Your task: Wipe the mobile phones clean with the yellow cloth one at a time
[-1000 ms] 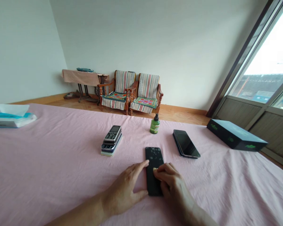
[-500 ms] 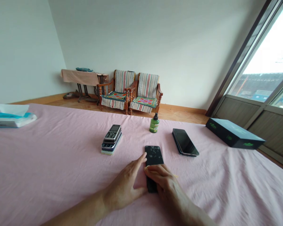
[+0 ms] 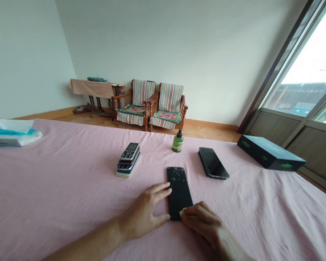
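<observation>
A black smartphone (image 3: 178, 188) lies flat on the pink cloth, with pale droplets or spots near its far end. My left hand (image 3: 145, 206) is open, its fingertips and thumb against the phone's left edge. My right hand (image 3: 203, 221) is closed on a small yellowish cloth (image 3: 182, 211), which touches the phone's near right part. Beyond the phone stands a green bottle (image 3: 177, 141) with a black top. A stack of phones (image 3: 128, 159) is to the left, the topmost a keypad phone; another stack of smartphones (image 3: 213, 163) is to the right.
On the pink cloth (image 3: 70, 181), a tissue pack (image 3: 16, 136) lies at the far left and a black box (image 3: 270, 154) at the right. Past the cloth's far edge are two wooden chairs (image 3: 167, 116) and a covered sewing-machine table (image 3: 92, 88).
My right hand has moved with the yellowish cloth toward me and slightly right, down to the phone's near end. The left hand's fingers have shifted slightly nearer along the phone's edge.
</observation>
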Tool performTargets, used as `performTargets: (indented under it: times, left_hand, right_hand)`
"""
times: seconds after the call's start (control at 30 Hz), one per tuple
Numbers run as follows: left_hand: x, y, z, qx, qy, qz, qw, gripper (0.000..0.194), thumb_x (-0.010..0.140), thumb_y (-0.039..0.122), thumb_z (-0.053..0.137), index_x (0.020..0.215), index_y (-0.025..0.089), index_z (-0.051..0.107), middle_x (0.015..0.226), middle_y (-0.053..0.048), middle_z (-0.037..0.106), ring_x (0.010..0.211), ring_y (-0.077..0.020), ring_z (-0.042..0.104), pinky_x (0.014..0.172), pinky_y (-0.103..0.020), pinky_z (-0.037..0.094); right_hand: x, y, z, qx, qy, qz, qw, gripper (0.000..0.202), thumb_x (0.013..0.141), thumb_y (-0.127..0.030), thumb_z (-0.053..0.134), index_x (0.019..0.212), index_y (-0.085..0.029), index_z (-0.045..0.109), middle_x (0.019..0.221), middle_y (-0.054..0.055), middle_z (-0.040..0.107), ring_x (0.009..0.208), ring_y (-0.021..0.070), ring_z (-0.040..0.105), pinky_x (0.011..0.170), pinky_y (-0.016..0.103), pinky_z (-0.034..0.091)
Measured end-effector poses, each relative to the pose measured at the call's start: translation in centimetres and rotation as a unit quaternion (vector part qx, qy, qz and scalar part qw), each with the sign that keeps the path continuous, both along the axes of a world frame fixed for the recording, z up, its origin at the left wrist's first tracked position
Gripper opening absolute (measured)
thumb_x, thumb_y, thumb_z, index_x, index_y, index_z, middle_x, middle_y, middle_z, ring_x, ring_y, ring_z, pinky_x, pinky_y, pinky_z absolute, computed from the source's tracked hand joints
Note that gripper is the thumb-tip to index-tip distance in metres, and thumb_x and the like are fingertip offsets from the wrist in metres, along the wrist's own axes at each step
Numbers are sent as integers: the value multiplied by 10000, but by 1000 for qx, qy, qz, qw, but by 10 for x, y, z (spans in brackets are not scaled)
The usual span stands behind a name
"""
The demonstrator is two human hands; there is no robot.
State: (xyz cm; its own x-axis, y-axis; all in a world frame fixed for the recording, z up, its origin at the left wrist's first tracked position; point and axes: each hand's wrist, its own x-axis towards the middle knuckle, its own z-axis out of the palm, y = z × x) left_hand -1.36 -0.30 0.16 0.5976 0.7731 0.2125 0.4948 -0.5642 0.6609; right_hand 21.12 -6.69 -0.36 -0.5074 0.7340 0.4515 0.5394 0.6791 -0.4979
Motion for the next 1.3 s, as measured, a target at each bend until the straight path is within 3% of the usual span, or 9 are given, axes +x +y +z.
performTargets:
  times: [0.2, 0.4, 0.6, 0.8, 0.93, 1.07, 1.3]
  left_hand:
    - [0, 1, -2, 10, 10, -7, 1000, 591, 748, 189, 690, 1310, 272, 527, 1425, -37, 458, 1295, -237, 434, 1100, -382, 352]
    - [-1, 1, 0, 9, 16, -12, 1000, 599, 744, 188, 697, 1312, 265, 526, 1434, -45, 446, 1297, -248, 429, 1102, -400, 346]
    - [0, -1, 2, 9, 22, -14, 1000, 542, 798, 200, 649, 1320, 263, 517, 1436, -46, 442, 1304, -243, 420, 1102, -409, 347]
    - [1, -2, 2, 23, 28, -11, 999, 582, 765, 160, 643, 1325, 244, 512, 1440, -55, 435, 1301, -252, 420, 1100, -415, 346]
    - [-1, -3, 4, 22, 30, -15, 999, 623, 740, 184, 669, 1336, 246, 499, 1443, -61, 429, 1305, -264, 413, 1096, -421, 344]
    - [-1, -4, 7, 11, 44, -26, 999, 677, 721, 290, 731, 1348, 226, 484, 1459, -83, 403, 1314, -283, 394, 1092, -430, 340]
    - [1, -3, 7, 4, 46, -9, 999, 675, 722, 296, 744, 1344, 229, 490, 1451, -81, 416, 1310, -284, 399, 1093, -428, 342]
  right_hand:
    - [-15, 6, 4, 8, -35, 45, 998, 274, 942, -121, 457, 1179, -193, 574, 1057, 76, 639, 892, 205, 537, 763, 327, 507]
    - [-4, 2, 4, 29, -46, 14, 998, 237, 951, -118, 419, 1089, -160, 607, 973, 90, 639, 847, 206, 540, 704, 321, 508]
    - [-17, 4, 10, 10, -73, 61, 995, 253, 964, -186, 409, 1128, -191, 602, 1005, 84, 640, 856, 217, 548, 740, 347, 516]
    - [-4, 0, -3, 23, 3, -53, 998, 312, 909, -50, 408, 1048, -199, 645, 893, 91, 628, 814, 216, 545, 666, 331, 523]
    - [-1, 4, -2, -16, 26, -74, 997, 376, 884, -20, 411, 1087, -224, 653, 948, 85, 621, 883, 211, 543, 733, 322, 528]
    - [-6, 28, 3, -27, 3, -109, 994, 415, 852, 27, 394, 1036, -205, 686, 953, 84, 628, 886, 201, 546, 745, 309, 506]
    - [-7, 111, 8, 7, -34, -141, 989, 366, 814, 32, 441, 869, -176, 737, 897, 69, 640, 884, 189, 557, 798, 312, 458]
